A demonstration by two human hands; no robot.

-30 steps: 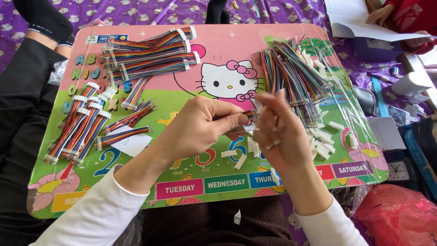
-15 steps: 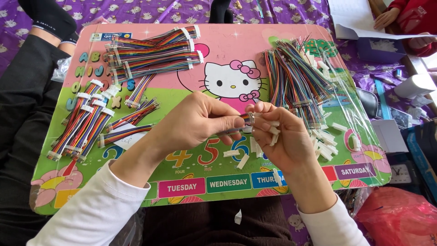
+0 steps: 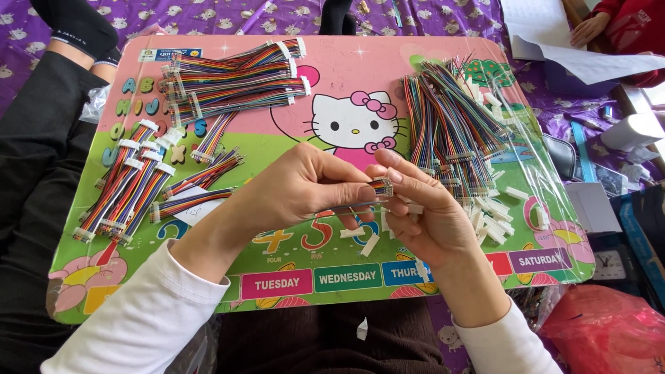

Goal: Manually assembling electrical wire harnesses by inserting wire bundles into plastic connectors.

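Ribbon cable (image 3: 367, 197), one, pinched in closed grip between left hand (image 3: 305, 187) and right hand (image 3: 429, 215).

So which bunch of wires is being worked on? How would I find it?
Start at the pink cartoon-cat lap tray, then look just below the cat picture. There the left hand and right hand pinch one short rainbow-coloured ribbon cable, the only one lifted off the tray.
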